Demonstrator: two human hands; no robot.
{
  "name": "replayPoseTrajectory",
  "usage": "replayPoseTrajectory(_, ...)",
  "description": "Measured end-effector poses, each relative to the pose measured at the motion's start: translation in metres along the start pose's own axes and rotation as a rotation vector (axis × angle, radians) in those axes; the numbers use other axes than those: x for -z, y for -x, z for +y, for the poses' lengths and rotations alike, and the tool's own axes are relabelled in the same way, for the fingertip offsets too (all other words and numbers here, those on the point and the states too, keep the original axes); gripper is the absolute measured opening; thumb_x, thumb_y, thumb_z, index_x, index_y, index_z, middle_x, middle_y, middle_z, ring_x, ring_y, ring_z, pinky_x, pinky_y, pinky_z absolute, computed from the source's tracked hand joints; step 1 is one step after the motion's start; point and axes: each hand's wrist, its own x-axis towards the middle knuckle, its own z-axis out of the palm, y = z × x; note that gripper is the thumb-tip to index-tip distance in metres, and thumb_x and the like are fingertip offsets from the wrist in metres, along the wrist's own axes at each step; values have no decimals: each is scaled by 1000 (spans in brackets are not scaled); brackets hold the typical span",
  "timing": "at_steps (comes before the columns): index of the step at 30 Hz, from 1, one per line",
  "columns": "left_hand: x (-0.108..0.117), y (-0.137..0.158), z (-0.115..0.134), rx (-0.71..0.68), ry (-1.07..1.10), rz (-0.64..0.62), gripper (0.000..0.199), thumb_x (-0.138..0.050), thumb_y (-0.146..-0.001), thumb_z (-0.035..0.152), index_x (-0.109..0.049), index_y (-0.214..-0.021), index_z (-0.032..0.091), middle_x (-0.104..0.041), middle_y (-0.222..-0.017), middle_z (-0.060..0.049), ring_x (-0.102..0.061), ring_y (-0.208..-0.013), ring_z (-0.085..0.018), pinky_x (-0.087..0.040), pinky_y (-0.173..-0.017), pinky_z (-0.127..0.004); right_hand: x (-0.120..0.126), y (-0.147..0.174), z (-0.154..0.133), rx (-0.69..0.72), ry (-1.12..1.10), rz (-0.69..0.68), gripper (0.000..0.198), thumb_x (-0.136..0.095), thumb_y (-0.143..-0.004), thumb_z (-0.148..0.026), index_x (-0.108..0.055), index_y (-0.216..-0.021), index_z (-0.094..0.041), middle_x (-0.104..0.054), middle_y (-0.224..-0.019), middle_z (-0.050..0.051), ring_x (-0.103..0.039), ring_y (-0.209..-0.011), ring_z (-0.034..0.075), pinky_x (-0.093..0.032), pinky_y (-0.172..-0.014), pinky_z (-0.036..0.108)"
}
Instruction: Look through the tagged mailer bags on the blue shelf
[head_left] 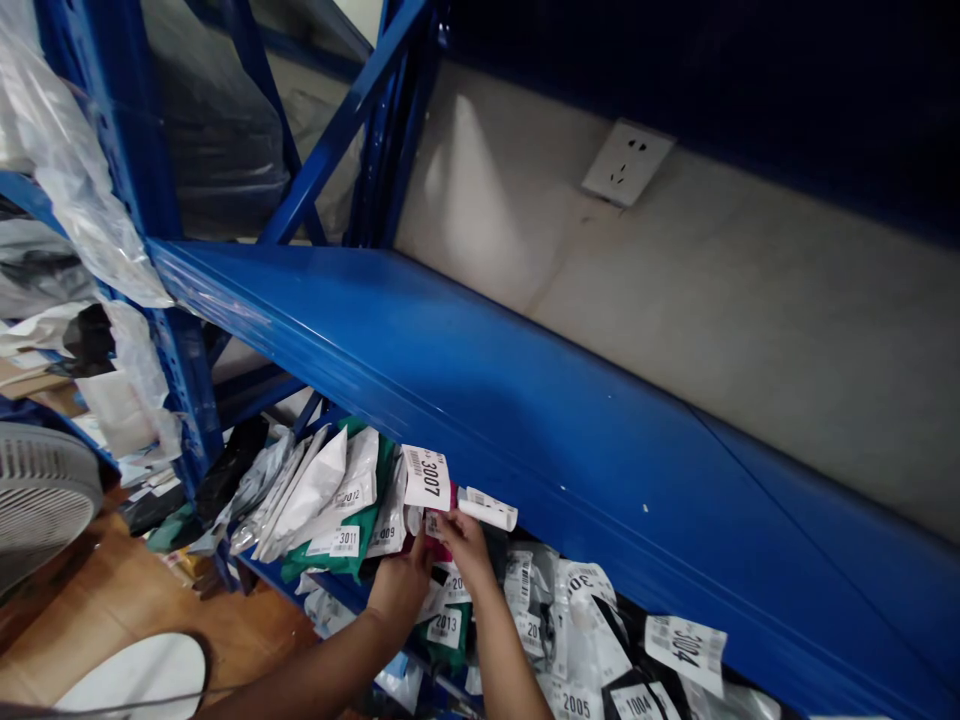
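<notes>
"While the left hand point(399, 590) and the right hand point(469, 550) are sitting below the blue beam point(450, 370), which item are they touching?"

"Both are bearing on a magenta package point(441, 553), which is standing among bagged parcels on the shelf point(264, 572). A small label point(433, 524) is showing on it, between the fingertips."

"Specify the condition of each hand."

"The left hand is extending its index finger up toward the small label, with its other fingers curling under. The right hand is bending its fingers at the label's right side. Whether either one is gripping, I cannot tell; the contact area is appearing too small."

"Identify the adjacent tags."

"The 3007 tag point(425, 478) is projecting just above the fingertips. A curled white tag point(487, 510) is protruding just to the right of them. The 3011 label point(345, 541) is facing outward on the left, against a green bag point(322, 565); the 2013 label point(445, 628) is showing below the hands, between the forearms."

"And the surroundings?"

"A wall socket point(628, 163) is occupying the wall above the beam. A fan point(45, 495) is standing at the left edge, well apart from the hands."
</notes>
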Motion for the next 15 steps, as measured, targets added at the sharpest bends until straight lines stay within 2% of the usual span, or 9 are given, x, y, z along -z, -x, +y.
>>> replayPoseTrajectory(4,8,2,-6,75,-98,10,60,-32,-77,-6,-45,-133,13,-33,-144,-24,-68,-64,-20,-56,-55,-32,8,5,1,-20,425,-21,14,-57,-77,-30,-66,-82,-20,-70,-77,7,-64,-91,25,-49,-80,34)
replayPoseTrajectory(6,13,3,-8,63,-119,21,61,-35,-75,-7,-45,-132,12,-32,-144,-24,-69,-81,-27,-58,-60,-36,5,4,-3,-39,615,-35,19,-54,-78,-18,-66,-93,-18,-71,-91,11,-63,-99,27,-46,-86,36)
replayPoseTrajectory(8,17,5,-9,-20,-122,27,58,-38,-74,-7,-51,-127,11,-36,-143,-24,-62,-104,-34,-57,-71,-41,-2,2,-7,-78,775,-53,26,-50,-80,-12,-63,-102,-14,-69,-98,18,-63,-99,29,-46,-85,39)
replayPoseTrajectory(9,20,8,-10,-75,-113,9,54,-39,-74,-6,-56,-123,10,-38,-141,-24,-60,-108,-35,-56,-74,-42,-5,1,-9,-104,842,-60,29,-49,-80,-10,-61,-106,-12,-69,-98,20,-64,-96,30,-47,-82,40)
replayPoseTrajectory(12,29,24,-15,-172,6,-87,37,-42,-79,4,-66,-106,11,-52,-132,-22,-68,-89,-30,-55,-70,-39,-11,1,-13,-165,988,-61,39,-56,-76,-7,-55,-115,-9,-69,-96,23,-66,-91,33,-49,-75,41)
replayPoseTrajectory(15,36,47,-25,-170,255,-88,23,-48,-84,24,-67,-95,19,-68,-103,-11,-68,-84,-26,-52,-71,-34,-12,8,-14,-175,1061,-49,56,-67,-71,-12,-49,-125,-13,-69,-98,22,-66,-93,33,-49,-74,40)
